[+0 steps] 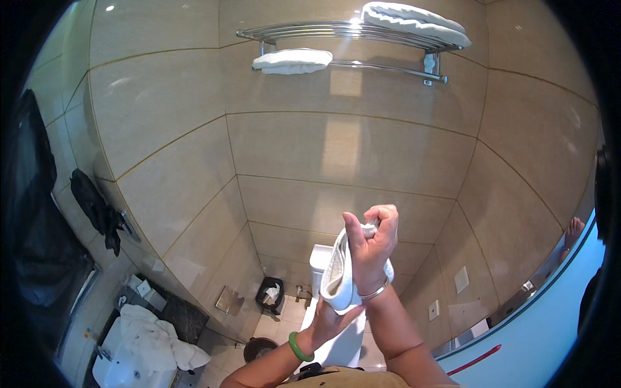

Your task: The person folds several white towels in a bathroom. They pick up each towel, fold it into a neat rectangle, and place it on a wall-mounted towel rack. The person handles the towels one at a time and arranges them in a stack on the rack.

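A folded white towel (337,275) is held up in front of me, its edge looped over into a thick fold. My right hand (373,244), with a silver bracelet at the wrist, is closed round the towel's upper part, thumb pointing up. From below, my left hand (331,324) grips the lower end of the towel, and most of its fingers are hidden behind the cloth. A green bangle circles the left wrist. Beneath both hands stands a white toilet (341,343), partly covered by my arms.
On the far wall a metal rack (310,29) carries a folded towel (294,61) and a thicker towel (417,24). At left, crumpled white cloth (155,333) hangs over a sink (107,372). A black bin (262,301) stands beside the toilet. Tiled walls surround me.
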A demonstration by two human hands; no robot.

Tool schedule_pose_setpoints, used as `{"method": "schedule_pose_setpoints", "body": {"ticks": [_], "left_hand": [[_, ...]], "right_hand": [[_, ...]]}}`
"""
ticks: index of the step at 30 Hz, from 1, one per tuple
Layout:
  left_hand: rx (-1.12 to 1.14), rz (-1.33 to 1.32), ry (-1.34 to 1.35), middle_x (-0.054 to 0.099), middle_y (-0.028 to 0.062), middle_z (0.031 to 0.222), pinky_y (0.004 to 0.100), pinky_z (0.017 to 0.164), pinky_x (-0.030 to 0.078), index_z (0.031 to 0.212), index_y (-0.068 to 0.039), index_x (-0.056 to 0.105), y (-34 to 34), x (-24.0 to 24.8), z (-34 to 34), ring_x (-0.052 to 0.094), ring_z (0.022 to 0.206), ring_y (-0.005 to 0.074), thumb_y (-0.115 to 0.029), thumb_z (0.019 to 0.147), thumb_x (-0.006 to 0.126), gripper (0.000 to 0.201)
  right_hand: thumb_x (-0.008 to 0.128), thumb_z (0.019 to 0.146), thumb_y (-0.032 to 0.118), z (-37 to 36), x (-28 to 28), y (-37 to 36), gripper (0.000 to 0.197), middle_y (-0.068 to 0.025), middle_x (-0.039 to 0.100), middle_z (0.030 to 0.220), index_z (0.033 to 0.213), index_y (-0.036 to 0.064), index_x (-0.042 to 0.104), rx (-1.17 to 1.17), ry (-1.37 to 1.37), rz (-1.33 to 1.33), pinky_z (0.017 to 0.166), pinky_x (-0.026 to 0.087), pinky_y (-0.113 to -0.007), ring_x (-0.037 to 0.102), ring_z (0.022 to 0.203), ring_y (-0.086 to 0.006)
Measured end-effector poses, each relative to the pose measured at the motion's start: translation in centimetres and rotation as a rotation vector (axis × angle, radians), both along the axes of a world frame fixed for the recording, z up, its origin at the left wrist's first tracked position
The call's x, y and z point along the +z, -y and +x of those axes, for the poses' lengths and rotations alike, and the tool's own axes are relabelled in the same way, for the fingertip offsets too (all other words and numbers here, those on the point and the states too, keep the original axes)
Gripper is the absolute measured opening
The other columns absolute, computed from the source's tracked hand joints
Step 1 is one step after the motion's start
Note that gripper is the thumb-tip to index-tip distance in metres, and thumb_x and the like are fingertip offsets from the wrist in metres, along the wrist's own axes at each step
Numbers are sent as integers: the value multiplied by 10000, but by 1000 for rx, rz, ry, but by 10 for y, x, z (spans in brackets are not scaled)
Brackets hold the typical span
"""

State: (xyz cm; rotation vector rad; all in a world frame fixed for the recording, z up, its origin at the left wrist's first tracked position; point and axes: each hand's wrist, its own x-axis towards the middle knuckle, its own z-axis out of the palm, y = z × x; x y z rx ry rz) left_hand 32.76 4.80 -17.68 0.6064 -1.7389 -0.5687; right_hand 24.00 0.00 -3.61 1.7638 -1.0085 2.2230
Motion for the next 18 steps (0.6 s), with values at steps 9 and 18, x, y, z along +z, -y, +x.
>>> {"method": "schedule_pose_setpoints", "body": {"ticks": [9, 18], "left_hand": [[-734, 942, -582, 642, 115, 1075, 303, 846, 492, 1201, 45, 529, 37, 11, 54, 628, 937, 188, -293, 981, 454, 410], [-836, 1142, -978, 484, 161, 1340, 399, 1009, 401, 1369, 8, 380, 31, 31, 51, 500, 1188, 283, -382, 996, 333, 541]], "right_hand": [[681, 845, 258, -67, 4, 28, 261, -87, 620, 793, 875, 20, 581, 113, -383, 763, 628, 475, -310, 581, 682, -223], [334, 911, 647, -81, -163, 15, 759, -119, 513, 1297, 1328, 24, 449, 1505, 814, 1118, 1008, 419, -390, 506, 1183, -213]]}}
